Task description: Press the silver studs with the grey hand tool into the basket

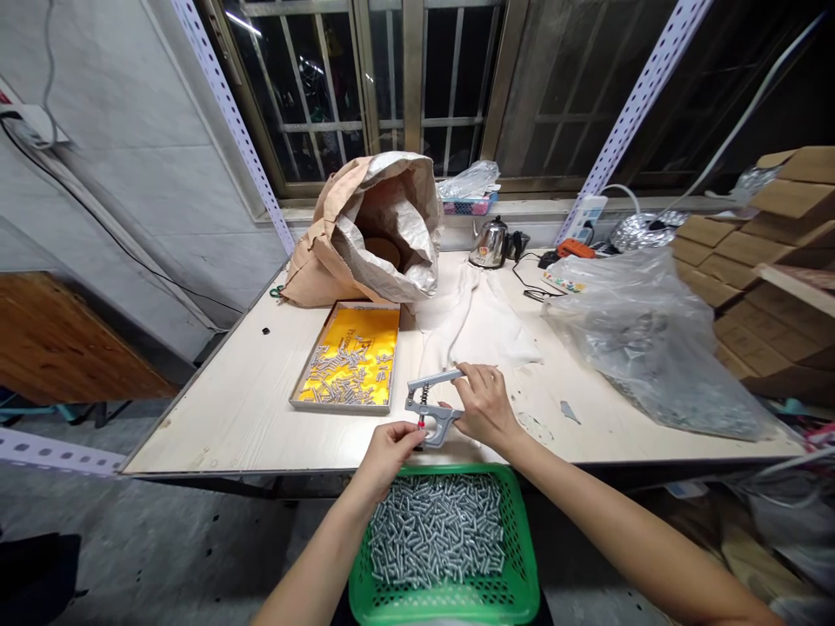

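Observation:
My right hand (484, 405) is wrapped round the handles of grey metal press pliers (430, 402) held just above the table's near edge. My left hand (390, 450) pinches a small part I cannot make out, with a red tip, at the pliers' jaw. Below both hands a green plastic basket (522, 539) holds several small metal pieces. To the left on the table (241, 409) lies a shallow tray (345, 405) with a yellow lining and several more metal pieces.
A crumpled paper sack (365, 230) and a kettle (489, 243) stand at the back. White cloth (479, 326) lies mid-table. A clear plastic bag of parts (652, 343) fills the right side. Stacked cardboard boxes (757, 261) are at far right.

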{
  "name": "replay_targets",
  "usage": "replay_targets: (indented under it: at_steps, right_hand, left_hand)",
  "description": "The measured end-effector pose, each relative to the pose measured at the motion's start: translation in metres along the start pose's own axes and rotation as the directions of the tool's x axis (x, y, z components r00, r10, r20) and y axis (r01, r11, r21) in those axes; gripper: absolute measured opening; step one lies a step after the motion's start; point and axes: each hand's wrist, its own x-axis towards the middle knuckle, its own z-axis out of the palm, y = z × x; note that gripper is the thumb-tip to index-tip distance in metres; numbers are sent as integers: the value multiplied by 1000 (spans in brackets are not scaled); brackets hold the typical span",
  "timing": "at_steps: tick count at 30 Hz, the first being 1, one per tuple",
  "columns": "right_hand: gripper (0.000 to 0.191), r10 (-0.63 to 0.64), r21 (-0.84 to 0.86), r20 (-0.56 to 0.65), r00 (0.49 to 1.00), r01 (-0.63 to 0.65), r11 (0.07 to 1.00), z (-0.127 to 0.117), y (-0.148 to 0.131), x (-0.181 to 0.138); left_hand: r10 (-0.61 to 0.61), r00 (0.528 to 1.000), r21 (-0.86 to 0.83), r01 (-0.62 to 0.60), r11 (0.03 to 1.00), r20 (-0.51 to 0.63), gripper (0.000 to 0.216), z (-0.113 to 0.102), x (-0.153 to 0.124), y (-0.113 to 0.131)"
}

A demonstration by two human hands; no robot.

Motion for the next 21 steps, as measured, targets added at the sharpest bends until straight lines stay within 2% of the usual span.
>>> replay_targets:
  at_steps: [6,9,12,18,21]
  right_hand:
    - [46,-60,49,146,987,54,997,-14,0,-2]
    - [54,-50,76,190,980,36,996,-20,3,-4]
    - [57,-67,108,219,973,44,993,-24,2,-8]
    - [63,-96,153,262,960,57,987,-25,-6,-19]
    - [66,-87,156,257,962,48,987,-23,-11,-25]
  left_hand:
    - [161,987,110,-160,981,3,23,-6,0,0]
    - [202,979,157,-196,968,-20,21,-9,-3,-1]
    - [229,973,285,-220,933,1,21,-10,-9,-1]
    - [265,962,585,-254,770,69,19,-13,-26,7]
    - [301,949,706,-277,652,94,20,-14,-33,10]
